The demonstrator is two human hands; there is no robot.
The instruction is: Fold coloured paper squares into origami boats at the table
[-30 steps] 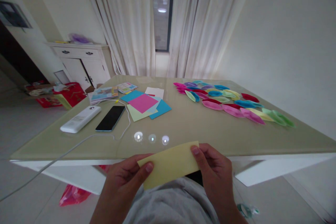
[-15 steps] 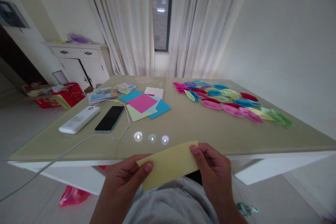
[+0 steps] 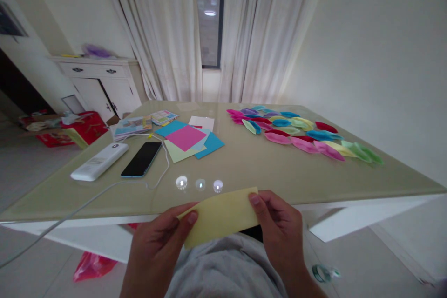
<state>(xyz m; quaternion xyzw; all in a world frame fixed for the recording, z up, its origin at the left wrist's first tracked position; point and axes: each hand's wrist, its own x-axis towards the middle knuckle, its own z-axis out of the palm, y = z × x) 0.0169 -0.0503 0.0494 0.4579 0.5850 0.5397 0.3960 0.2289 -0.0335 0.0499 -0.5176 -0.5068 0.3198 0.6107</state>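
Observation:
A yellow strip of paper (image 3: 221, 216) is held between my two hands, just over the near edge of the table (image 3: 272, 172). My left hand (image 3: 164, 233) pinches its left end, thumb on top. At the upper right corner my right hand (image 3: 275, 219) grips it the same way, with the fingers curled behind. The strip tilts, its right end higher, and bends slightly. Beyond it on the table lie square sheets of coloured paper (image 3: 186, 138), a pink one uppermost. Several folded, leaf-shaped paper pieces (image 3: 303, 144) in many colours spread over the right side.
At the left lie a white power bank (image 3: 99, 162), a black-screened phone (image 3: 142, 159) and a white cable (image 3: 104, 191) that hangs off the front edge. Booklets (image 3: 132, 125) rest behind them. A red plastic bag (image 3: 92, 266) and a roll of tape (image 3: 321, 273) are on the floor.
The view has shifted slightly, so the table and its things sit a little differently in the picture. Both hands keep hold of the yellow paper in nearly the same pose.

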